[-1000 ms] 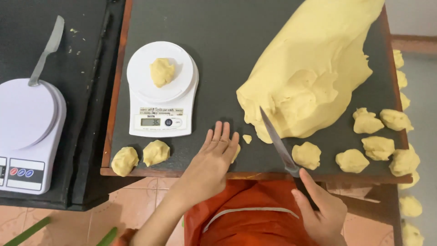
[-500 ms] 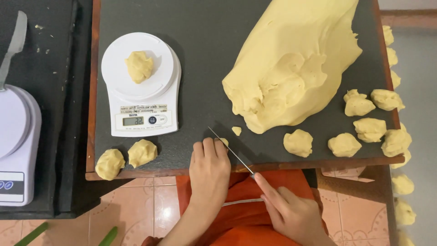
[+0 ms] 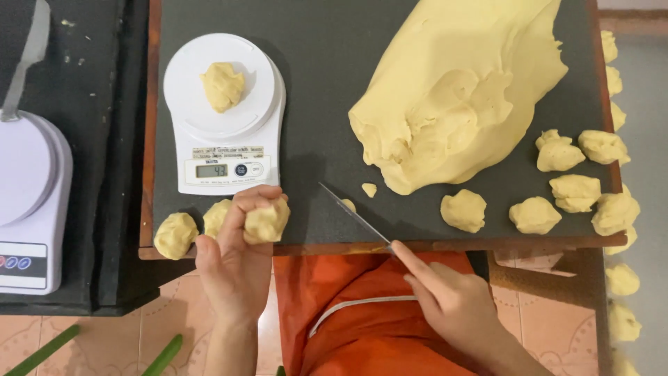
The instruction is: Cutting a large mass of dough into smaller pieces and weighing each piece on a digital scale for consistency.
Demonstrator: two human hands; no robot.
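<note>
Two hazards, I'd say: left hand [image 3: 236,261] fingers curl round a dough ball [image 3: 266,220] over the board's [image 3: 320,83] front edge (it could drop), and right hand [image 3: 452,303], fingers pinching the knife [image 3: 355,216], points its blade toward that hand.

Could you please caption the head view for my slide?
Left hand grips a dough ball beside the scale; right hand holds a knife.

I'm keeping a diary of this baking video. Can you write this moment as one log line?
left hand: holds dough ball | right hand: holds knife | scale: dough piece on it | big dough mass on board
</note>
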